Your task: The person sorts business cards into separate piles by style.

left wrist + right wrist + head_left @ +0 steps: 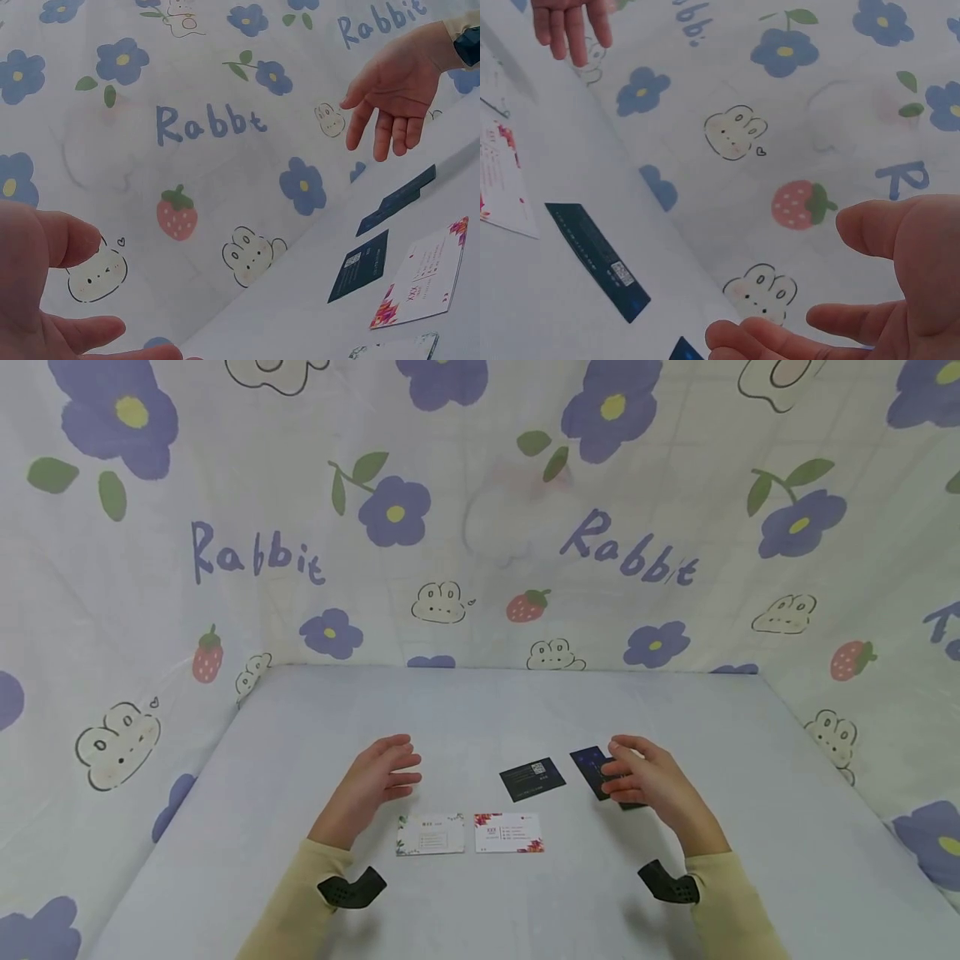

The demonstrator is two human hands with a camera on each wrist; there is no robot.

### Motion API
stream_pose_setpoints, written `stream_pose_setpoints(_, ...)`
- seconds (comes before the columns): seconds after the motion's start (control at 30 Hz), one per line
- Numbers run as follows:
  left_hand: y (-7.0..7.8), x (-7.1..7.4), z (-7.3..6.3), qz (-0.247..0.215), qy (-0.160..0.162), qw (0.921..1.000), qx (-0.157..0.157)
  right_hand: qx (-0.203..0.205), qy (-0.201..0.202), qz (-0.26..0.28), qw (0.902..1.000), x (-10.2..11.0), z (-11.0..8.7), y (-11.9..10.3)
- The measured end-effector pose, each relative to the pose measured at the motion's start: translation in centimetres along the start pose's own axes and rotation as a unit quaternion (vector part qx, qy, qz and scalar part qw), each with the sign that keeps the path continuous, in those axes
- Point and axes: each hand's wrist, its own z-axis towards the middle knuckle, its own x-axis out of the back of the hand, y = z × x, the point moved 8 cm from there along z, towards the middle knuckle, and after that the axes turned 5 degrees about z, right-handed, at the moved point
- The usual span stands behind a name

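Both hands hover over the table with loosely spread fingers and nothing in them. My left hand [378, 781] is up and left of a white card with green leaf corners [431, 835]. Beside that card lies a white card with red flowers [509, 833]. A dark card with a small square code [532, 779] sits behind them, turned at an angle. My right hand [651, 781] is above a dark blue card [588, 768] and hides part of it. Another dark card [632, 806] shows only an edge under the right hand.
The pale tabletop [480, 718] meets a hanging cloth [480, 543] printed with flowers, rabbits and strawberries at the back and both sides. A black band [352, 888] is on the left wrist, and another black band [669, 883] is on the right.
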Motion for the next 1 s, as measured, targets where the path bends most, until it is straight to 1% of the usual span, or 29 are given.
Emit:
stream_pose_setpoints(0.23,0.2,-0.1,0.3,-0.003,-0.002,1.0,-0.001,0.005,0.003,-0.011,0.9999,0.6,0.2,-0.3)
stream_pose_setpoints(0.33,0.5,-0.2,0.2,-0.005,-0.001,1.0,-0.003,0.009,0.0,-0.002,1.0,0.6,0.3,-0.4)
stream_pose_setpoints(0.43,0.3,-0.4,0.6,-0.01,0.0,1.0,-0.001,0.016,-0.002,0.006,0.9999,0.3,0.7,-0.6)
stream_pose_setpoints(0.5,0.0,-1.0,1.2,-0.013,-0.001,0.9999,0.001,0.017,-0.005,0.007,0.9998,-0.1,1.2,-0.5)
stream_pose_setpoints(0.6,-0.6,-2.7,2.2,-0.014,-0.004,0.9999,0.008,0.004,-0.014,0.0,0.9999,-1.2,2.4,-0.1)
stream_pose_setpoints(0.73,-1.1,-6.0,3.1,-0.024,-0.023,0.9992,0.022,-0.031,-0.021,-0.009,0.9993,-2.9,4.2,0.6)
stream_pose_setpoints(0.87,-1.6,-9.1,3.9,-0.054,-0.049,0.9965,0.041,-0.059,-0.007,-0.033,0.9977,-4.1,5.8,0.8)
stream_pose_setpoints(1.0,-2.1,-11.4,4.2,-0.093,-0.071,0.9913,0.06,-0.071,0.005,-0.058,0.9958,-4.5,6.6,1.0)
